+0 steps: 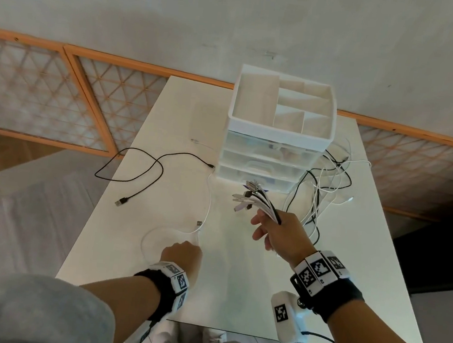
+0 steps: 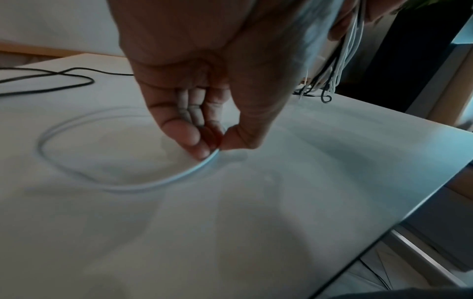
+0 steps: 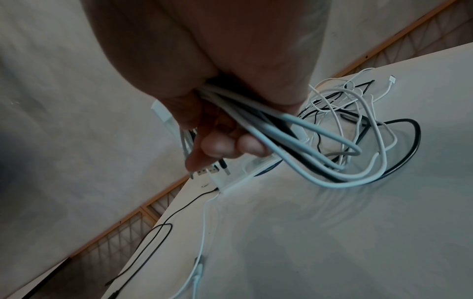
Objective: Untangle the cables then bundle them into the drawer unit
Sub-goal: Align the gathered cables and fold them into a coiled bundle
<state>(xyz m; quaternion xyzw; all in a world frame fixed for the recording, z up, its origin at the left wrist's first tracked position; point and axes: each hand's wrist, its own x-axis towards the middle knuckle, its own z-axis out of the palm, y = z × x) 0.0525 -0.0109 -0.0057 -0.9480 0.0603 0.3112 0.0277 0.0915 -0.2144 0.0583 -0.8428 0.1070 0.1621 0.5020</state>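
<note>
The right hand (image 1: 277,232) is closed around a gathered bunch of cables (image 3: 271,125), white and black, with the connector ends (image 1: 247,197) fanned out beyond the fingers toward the drawer unit (image 1: 276,137). Behind this hand the free lengths trail down into a loose tangle (image 1: 327,187) on the white table (image 1: 236,284), to the right of the unit. This portion is collected at one end only; the trailing lengths appear still crossed over one another.

The left hand (image 2: 204,113) is lowered to the table surface. Its thumb and fingertips (image 2: 199,149) pinch a thin white cable (image 2: 122,184), which curves away from the hand in a single open loop lying flat on the table. In the head view the cable runs on ahead of the hand toward the foot of the drawer unit.

A black USB cable (image 1: 135,173) lies apart, ahead and to the left of the left hand, untouched by either hand. It appears already free of the others but not coiled.

Status, as judged from the layout: separation is partly done. Two cables lie singly; the rest are held as a group. Bundling has not been completed, as no tie or finished coil is visible. The three drawers appear closed. Whether they already contain cables cannot be determined through the translucent fronts.
</note>
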